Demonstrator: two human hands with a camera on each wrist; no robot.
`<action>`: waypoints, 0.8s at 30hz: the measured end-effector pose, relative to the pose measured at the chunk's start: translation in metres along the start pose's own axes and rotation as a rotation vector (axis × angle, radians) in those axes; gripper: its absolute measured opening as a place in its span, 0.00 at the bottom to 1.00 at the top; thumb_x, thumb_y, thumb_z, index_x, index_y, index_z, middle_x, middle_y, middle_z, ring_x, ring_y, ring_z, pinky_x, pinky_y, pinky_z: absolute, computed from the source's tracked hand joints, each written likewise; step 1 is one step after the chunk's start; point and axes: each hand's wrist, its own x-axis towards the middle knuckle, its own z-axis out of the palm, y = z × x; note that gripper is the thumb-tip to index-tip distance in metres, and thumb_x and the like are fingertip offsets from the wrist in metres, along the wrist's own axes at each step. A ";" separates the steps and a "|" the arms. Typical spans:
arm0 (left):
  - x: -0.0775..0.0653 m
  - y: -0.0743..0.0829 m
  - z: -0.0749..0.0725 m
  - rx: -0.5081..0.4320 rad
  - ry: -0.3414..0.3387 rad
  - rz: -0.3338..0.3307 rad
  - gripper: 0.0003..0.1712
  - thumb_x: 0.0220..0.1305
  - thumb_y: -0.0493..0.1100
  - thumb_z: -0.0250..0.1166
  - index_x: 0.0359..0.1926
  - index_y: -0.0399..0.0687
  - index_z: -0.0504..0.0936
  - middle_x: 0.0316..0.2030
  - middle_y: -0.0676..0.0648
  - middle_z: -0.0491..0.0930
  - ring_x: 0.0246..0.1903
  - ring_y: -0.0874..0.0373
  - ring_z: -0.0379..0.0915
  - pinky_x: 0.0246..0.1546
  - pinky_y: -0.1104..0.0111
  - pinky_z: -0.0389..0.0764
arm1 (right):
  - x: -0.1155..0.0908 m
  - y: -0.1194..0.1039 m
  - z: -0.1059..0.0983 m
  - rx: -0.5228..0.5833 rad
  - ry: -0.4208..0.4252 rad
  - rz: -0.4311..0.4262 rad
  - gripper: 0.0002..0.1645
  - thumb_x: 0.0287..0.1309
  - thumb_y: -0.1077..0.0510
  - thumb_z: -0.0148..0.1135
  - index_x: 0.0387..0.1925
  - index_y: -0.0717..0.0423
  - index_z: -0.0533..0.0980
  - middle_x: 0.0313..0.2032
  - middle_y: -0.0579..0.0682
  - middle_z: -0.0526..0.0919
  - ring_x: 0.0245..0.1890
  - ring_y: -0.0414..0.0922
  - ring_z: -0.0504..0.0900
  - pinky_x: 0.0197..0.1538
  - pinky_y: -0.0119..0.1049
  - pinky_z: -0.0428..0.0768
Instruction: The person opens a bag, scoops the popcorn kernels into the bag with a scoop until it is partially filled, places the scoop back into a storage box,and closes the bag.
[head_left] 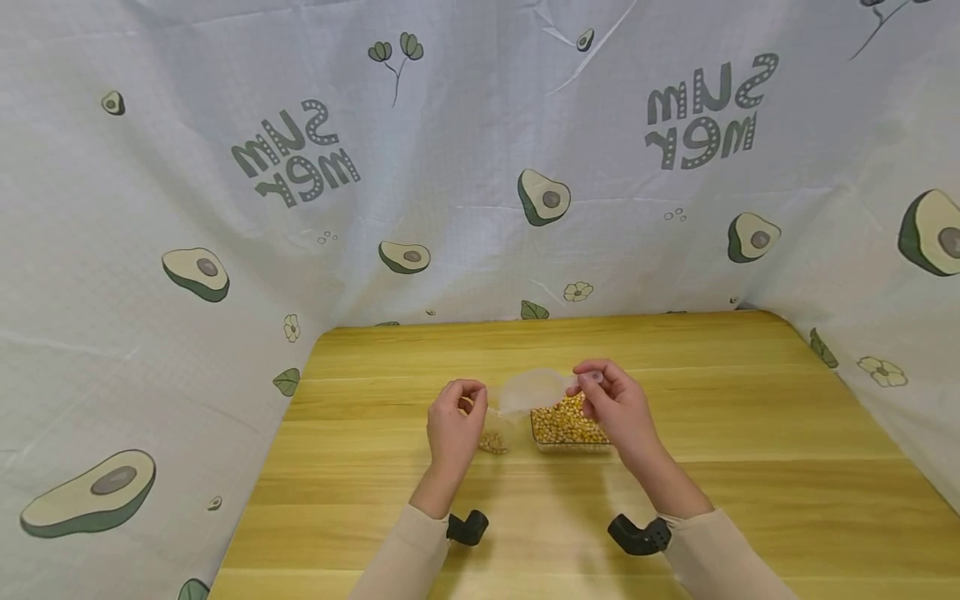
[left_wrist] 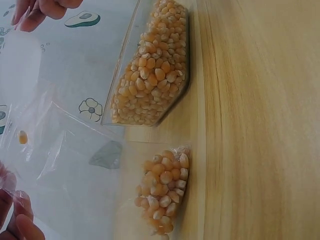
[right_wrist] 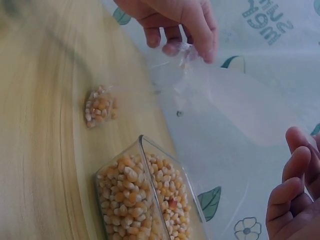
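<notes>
- The person's left hand [head_left: 456, 421] has thumb and fingertips closed together on the upper edge of a clear, thin plastic bag [left_wrist: 65, 172], grasping the film.
- The right hand [head_left: 618, 408], raised across from it, grasps the narrow end of a translucent, milky-white scoop [head_left: 534, 390] with a broad rounded bowl; thumb and fingers are bent around it.
- The scoop's bowl points toward the left hand and reaches the top of the bag; I can't tell whether its lip is inside.
- The bag hangs below the left hand, with a small heap of yellow-orange corn kernels [left_wrist: 162, 192] gathered in its bottom corner, low by the table.
- One lone kernel [left_wrist: 22, 137] shows higher up, against the film.
- Just right of the bag sits a clear, rectangular box [head_left: 573, 447], heaped with yellow and pale corn [head_left: 566, 423], partly under the right hand.
- Everything is over a yellowish wood-grain table [head_left: 360, 500].
- Behind it hangs a pale cloth [head_left: 465, 125] printed with avocados, leaves and flowers.
- Both forearms wear cream sleeves [head_left: 408, 546].
</notes>
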 end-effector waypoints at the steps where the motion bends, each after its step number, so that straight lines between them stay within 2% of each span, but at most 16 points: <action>1: 0.000 0.000 0.000 -0.006 -0.001 -0.005 0.02 0.64 0.39 0.68 0.33 0.49 0.86 0.29 0.52 0.83 0.24 0.62 0.74 0.25 0.74 0.74 | -0.001 0.001 -0.002 0.002 0.000 0.010 0.15 0.74 0.54 0.53 0.51 0.62 0.73 0.31 0.42 0.86 0.21 0.37 0.72 0.24 0.28 0.72; 7: -0.001 -0.001 0.000 -0.036 -0.006 -0.021 0.03 0.64 0.39 0.69 0.36 0.46 0.88 0.29 0.51 0.83 0.24 0.62 0.75 0.26 0.74 0.75 | -0.006 0.009 -0.015 0.037 -0.001 0.036 0.18 0.75 0.51 0.51 0.53 0.61 0.71 0.32 0.37 0.86 0.22 0.38 0.71 0.27 0.30 0.72; 16: -0.002 -0.001 0.000 -0.048 -0.010 -0.013 0.04 0.64 0.38 0.68 0.36 0.43 0.88 0.30 0.50 0.84 0.25 0.60 0.75 0.26 0.74 0.76 | -0.009 0.023 -0.038 0.108 0.035 0.002 0.18 0.74 0.50 0.52 0.52 0.61 0.71 0.31 0.37 0.86 0.21 0.37 0.71 0.25 0.30 0.71; 24: -0.003 -0.003 0.000 -0.055 -0.012 -0.013 0.04 0.65 0.38 0.67 0.36 0.44 0.87 0.30 0.50 0.83 0.25 0.61 0.75 0.26 0.74 0.75 | -0.018 0.038 -0.067 0.052 0.108 0.005 0.09 0.73 0.50 0.53 0.47 0.48 0.75 0.31 0.35 0.86 0.20 0.36 0.72 0.24 0.30 0.71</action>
